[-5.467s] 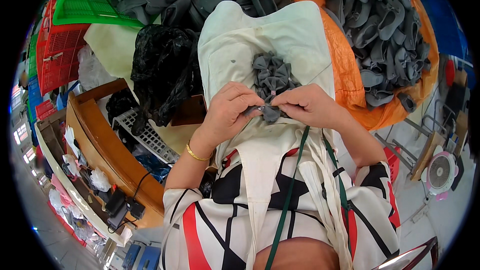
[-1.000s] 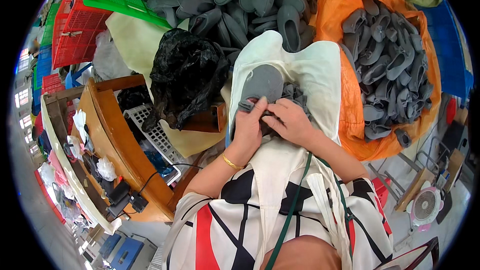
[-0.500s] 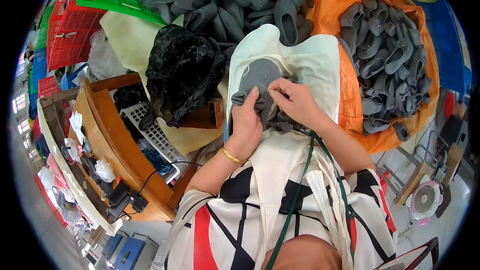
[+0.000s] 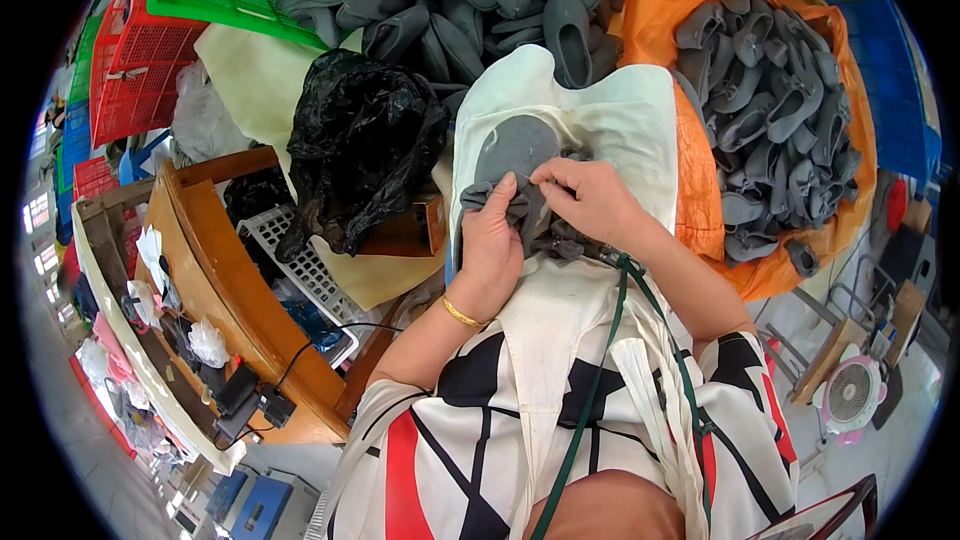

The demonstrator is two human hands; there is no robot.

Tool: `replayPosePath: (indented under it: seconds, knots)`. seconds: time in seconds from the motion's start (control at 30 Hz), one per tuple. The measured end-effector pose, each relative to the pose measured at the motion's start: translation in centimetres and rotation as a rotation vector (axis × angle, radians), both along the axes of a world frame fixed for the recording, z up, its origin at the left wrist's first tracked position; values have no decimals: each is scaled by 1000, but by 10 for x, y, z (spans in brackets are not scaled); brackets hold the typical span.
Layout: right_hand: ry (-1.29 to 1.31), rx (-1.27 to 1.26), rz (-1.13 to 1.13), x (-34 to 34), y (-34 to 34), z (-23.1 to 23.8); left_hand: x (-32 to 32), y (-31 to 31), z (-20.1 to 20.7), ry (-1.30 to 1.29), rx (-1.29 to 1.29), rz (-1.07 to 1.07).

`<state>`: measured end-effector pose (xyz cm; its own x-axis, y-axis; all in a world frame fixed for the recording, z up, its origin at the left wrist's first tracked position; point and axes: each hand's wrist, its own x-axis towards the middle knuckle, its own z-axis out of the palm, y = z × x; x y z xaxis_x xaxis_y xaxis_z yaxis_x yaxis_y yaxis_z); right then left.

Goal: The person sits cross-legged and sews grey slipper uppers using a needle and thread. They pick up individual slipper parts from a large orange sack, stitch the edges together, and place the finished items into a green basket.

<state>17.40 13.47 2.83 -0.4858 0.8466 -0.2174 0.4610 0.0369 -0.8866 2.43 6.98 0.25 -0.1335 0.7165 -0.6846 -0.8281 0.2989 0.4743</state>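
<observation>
A grey cloth slipper point(image 4: 519, 145) lies over my lap on a white cloth point(image 4: 640, 115), its sole side up. My left hand point(image 4: 492, 237) is closed on its near end, thumb pressed on top beside a gathered fold of grey fabric. Just right of that thumb, my right hand point(image 4: 590, 198) has thumb and forefinger pinched together at the slipper's edge. What the pinch holds, if anything, is too small to make out. More bunched grey fabric point(image 4: 566, 243) shows below my right hand, partly covered by it.
Grey slippers point(image 4: 480, 10) are heaped ahead, beside a green basket point(image 4: 235, 0). An orange sack point(image 4: 700, 210) full of grey shoes point(image 4: 770, 110) stands at right. A black plastic bag point(image 4: 365, 140) and wooden desk point(image 4: 225, 280) are at left, a fan point(image 4: 850, 393) at lower right.
My right hand has shifted very slightly left, its fingertips still pinched at the slipper. The left hand keeps its grip; the whole view has moved a little.
</observation>
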Motion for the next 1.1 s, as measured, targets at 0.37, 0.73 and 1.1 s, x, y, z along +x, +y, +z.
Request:
replayPosePath:
  seconds: [0.37, 0.73, 1.1]
  knots:
    - [-17, -109, 52, 3, 8, 8, 9, -6, 5, 153, -27, -35]
    - [143, -122, -22, 8, -10, -11, 4, -4, 3, 78, 8, -43]
    - [170, -74, -15, 10, -16, -22, 1, 0, 8, 74, -70, -40]
